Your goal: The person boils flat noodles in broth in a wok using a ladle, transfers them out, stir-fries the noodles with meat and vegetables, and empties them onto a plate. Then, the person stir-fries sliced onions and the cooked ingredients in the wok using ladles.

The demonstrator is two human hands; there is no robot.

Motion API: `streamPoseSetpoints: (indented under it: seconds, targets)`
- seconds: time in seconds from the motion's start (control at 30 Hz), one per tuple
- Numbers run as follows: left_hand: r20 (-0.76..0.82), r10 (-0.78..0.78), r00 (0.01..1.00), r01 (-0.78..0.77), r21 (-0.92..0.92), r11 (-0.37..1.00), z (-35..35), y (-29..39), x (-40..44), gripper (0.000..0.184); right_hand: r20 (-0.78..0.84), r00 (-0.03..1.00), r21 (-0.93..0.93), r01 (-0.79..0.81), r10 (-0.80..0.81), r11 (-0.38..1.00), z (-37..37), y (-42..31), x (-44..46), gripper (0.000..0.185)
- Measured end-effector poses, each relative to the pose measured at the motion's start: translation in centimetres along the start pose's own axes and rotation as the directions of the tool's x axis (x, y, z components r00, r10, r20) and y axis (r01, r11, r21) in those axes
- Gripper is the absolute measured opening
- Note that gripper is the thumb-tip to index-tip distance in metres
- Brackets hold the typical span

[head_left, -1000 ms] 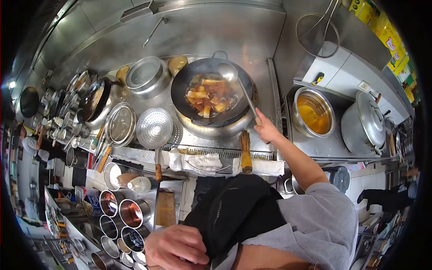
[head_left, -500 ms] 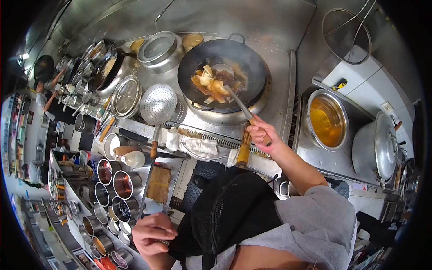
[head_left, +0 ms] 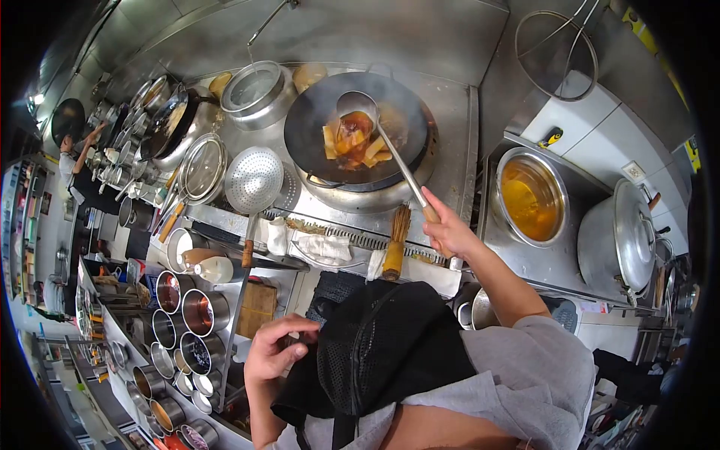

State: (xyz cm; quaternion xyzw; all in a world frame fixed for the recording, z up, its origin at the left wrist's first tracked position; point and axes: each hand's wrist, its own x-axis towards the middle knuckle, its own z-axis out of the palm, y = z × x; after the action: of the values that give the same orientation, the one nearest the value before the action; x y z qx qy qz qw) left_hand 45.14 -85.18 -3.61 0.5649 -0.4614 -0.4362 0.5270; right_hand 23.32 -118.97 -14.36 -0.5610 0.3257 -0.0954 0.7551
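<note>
My right hand [head_left: 450,227] is closed around the handle of a ladle [head_left: 397,161]. The ladle's bowl is over the food in a black wok [head_left: 309,124] on the burner. Pale yellowish flat pieces of food [head_left: 358,141] lie in the wok with brown-red sauce over them, and steam rises. Below that hand stands a bamboo wok brush [head_left: 395,251]. At the lower left, my left hand [head_left: 277,352] is raised beside the black cap [head_left: 390,337], fingers bent and thumb apart. I see nothing held in it.
Left of the wok lie a perforated skimmer [head_left: 255,180] and a round strainer [head_left: 202,169]. Steel pots of sauces and seasonings [head_left: 206,311] crowd the lower left. A bowl of yellow oil [head_left: 532,196] and a lidded pot [head_left: 619,236] stand right. Another person [head_left: 75,161] works far left.
The ladle's bowl has lifted toward the back of the wok, and brown-red sauce now covers the food. My left hand has moved up and right, closer to the cap. The view has shifted slightly.
</note>
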Motion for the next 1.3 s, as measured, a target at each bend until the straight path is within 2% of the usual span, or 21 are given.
streamPoseSetpoints:
  seconds: [0.03, 0.07, 0.13, 0.17, 0.2, 0.23, 0.27, 0.3, 0.37, 0.4, 0.47, 0.53, 0.57, 0.67, 0.87, 0.93, 1.03, 1.1, 1.17, 1.27, 1.3]
  targets:
    - [0.001, -0.041, 0.999, 0.041, -0.014, 0.999, -0.1, -0.5, 0.5, 0.035, -0.033, 0.998, -0.193, 0.040, -0.048, 0.980, -0.4, 0.2, -0.4, 0.081]
    - [0.002, -0.082, 0.997, 0.082, -0.027, 0.996, -0.2, -1.2, 1.0, 0.035, -0.035, 0.998, -0.195, 0.040, -0.048, 0.980, -0.6, -0.2, -1.1, 0.081]
    - [0.005, -0.065, 0.998, 0.064, 0.041, 0.997, -0.7, -4.7, 2.2, 0.034, -0.062, 0.997, -0.433, 0.018, -0.050, 0.901, -1.0, -1.3, -2.5, 0.081]
    - [-0.043, -0.178, 0.983, 0.179, 0.043, 0.983, -0.8, -6.7, 2.8, 0.032, -0.063, 0.997, -0.434, 0.016, -0.048, 0.901, -1.9, -0.5, -2.8, 0.081]
    - [-0.091, -0.289, 0.953, 0.293, 0.039, 0.955, -0.8, -8.6, 3.2, 0.030, -0.020, 0.981, -0.594, 0.143, -0.192, 0.792, -3.1, 0.9, -3.0, 0.082]
    - [-0.091, -0.290, 0.953, 0.294, 0.036, 0.955, -0.9, -10.6, 3.2, 0.030, 0.050, 0.946, -0.726, 0.256, -0.321, 0.639, -3.7, 1.8, -3.2, 0.084]
    - [-0.102, -0.315, 0.944, 0.330, 0.226, 0.916, -1.1, -12.4, 3.0, 0.028, 0.051, 0.947, -0.726, 0.254, -0.318, 0.639, -3.3, 0.9, -4.3, 0.084]
    - [-0.117, -0.339, 0.933, 0.357, 0.408, 0.841, -1.2, -13.6, 2.6, 0.027, 0.020, 0.991, -0.707, 0.109, -0.134, 0.699, -2.6, -0.9, -6.2, 0.084]
    - [-0.102, -0.411, 0.906, 0.419, 0.368, 0.830, -0.9, -14.5, 1.7, 0.027, -0.009, 0.998, -0.680, -0.052, 0.063, 0.731, -1.7, -1.5, -8.1, 0.084]
    - [-0.086, -0.472, 0.877, 0.472, 0.328, 0.818, -0.6, -15.2, 1.3, 0.028, 0.011, 0.996, -0.704, -0.056, 0.089, 0.708, -1.6, -1.3, -8.6, 0.083]
    - [-0.081, -0.459, 0.885, 0.460, 0.309, 0.832, -0.6, -17.9, -0.1, 0.027, 0.029, 0.991, -0.727, -0.066, 0.127, 0.683, -1.7, -0.7, -8.4, 0.083]
    - [-0.101, -0.479, 0.872, 0.484, 0.328, 0.811, -0.1, -18.1, -0.4, 0.028, -0.024, 0.996, -0.884, -0.060, 0.082, 0.464, -1.3, 1.1, -6.4, 0.084]
    - [-0.103, -0.485, 0.869, 0.490, 0.321, 0.810, 0.1, -18.2, -0.5, 0.028, -0.050, 0.995, -0.902, -0.080, 0.081, 0.423, -1.2, 1.8, -5.3, 0.084]
    - [-0.130, -0.520, 0.844, 0.530, 0.343, 0.776, 0.3, -18.2, -1.2, 0.029, -0.096, 0.995, -0.934, -0.094, 0.011, 0.346, -1.3, 3.0, -2.1, 0.085]
    - [-0.296, -0.523, 0.799, 0.589, 0.212, 0.780, 0.6, -19.3, -6.2, 0.032, -0.178, 0.983, -0.963, -0.166, -0.039, 0.215, -1.6, 3.4, 3.0, 0.087]
    - [-0.333, -0.513, 0.792, 0.563, 0.070, 0.824, 1.0, -21.1, -8.7, 0.032, -0.198, 0.979, -0.959, -0.185, -0.042, 0.215, -1.5, 3.2, 4.5, 0.087]
    - [-0.342, -0.505, 0.792, 0.539, 0.004, 0.842, 1.8, -21.5, -10.9, 0.032, -0.245, 0.967, -0.951, -0.224, -0.074, 0.214, -1.2, 3.2, 6.9, 0.088]
    - [-0.345, -0.519, 0.782, 0.561, 0.024, 0.828, 1.9, -20.9, -11.5, 0.032, -0.262, 0.959, -0.950, -0.238, -0.106, 0.201, -0.9, 3.6, 7.6, 0.090]
    - [-0.368, -0.528, 0.765, 0.581, 0.040, 0.813, 1.6, -20.5, -12.2, 0.032, -0.287, 0.942, -0.932, -0.232, -0.175, 0.279, -0.1, 4.2, 8.4, 0.089]
    - [-0.466, -0.436, 0.770, 0.533, 0.092, 0.841, 0.6, -20.6, -15.4, 0.033, -0.318, 0.920, -0.910, -0.228, -0.228, 0.346, 0.8, 7.1, 8.7, 0.084]
    - [-0.520, -0.408, 0.751, 0.522, 0.089, 0.848, 0.2, -20.9, -17.2, 0.033, -0.287, 0.884, -0.916, -0.142, -0.369, 0.374, -0.6, 10.7, 9.6, 0.080]
